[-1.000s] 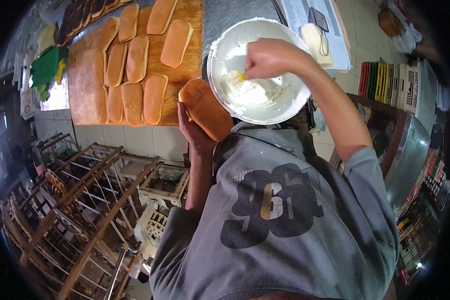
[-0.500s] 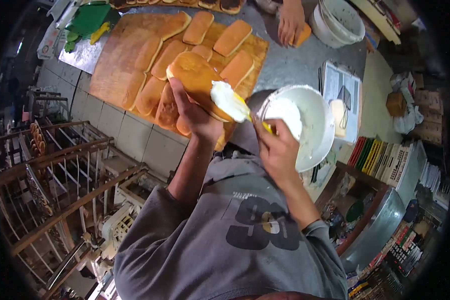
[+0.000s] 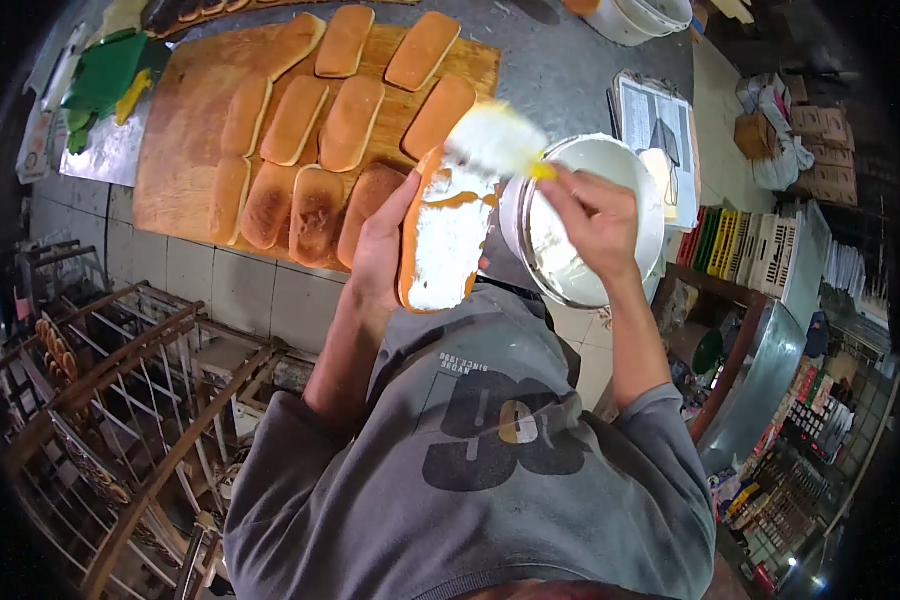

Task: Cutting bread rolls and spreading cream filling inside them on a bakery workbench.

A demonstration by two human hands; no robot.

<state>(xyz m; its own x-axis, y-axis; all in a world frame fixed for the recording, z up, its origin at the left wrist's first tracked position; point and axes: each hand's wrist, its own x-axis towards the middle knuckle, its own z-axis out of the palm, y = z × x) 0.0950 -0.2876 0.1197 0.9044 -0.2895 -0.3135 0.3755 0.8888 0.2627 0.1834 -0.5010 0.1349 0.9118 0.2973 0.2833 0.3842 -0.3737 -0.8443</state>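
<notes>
My left hand [image 3: 378, 250] is closed round the edge of an oblong bread bun [image 3: 450, 245], tilted with its broad face toward me. White cream covers most of that face, with a streak of bare orange-brown crust near the upper part. In my right hand [image 3: 600, 222] is a yellow-handled spatula [image 3: 500, 142], its blade coated in white cream and blurred by motion over the bun's top end. Just under my right hand stands a white bucket [image 3: 642, 180] with cream inside. Several plain buns [image 3: 352, 122] lie in rows on a wooden board [image 3: 182, 115].
Papers with a whisk lie on the metal table [image 3: 560, 85] right of the bucket. White tubs [image 3: 630, 22] stand at the far edge. A green object [image 3: 105, 72] and a yellow one sit far left. Wooden racks [image 3: 120, 400] stand low on the left, crates [image 3: 740, 250] on the right.
The bun in my left hand has turned, so its cream-covered face now shows instead of the brown crust. My right hand has moved up and right with the spatula. The other person's hand is out of view.
</notes>
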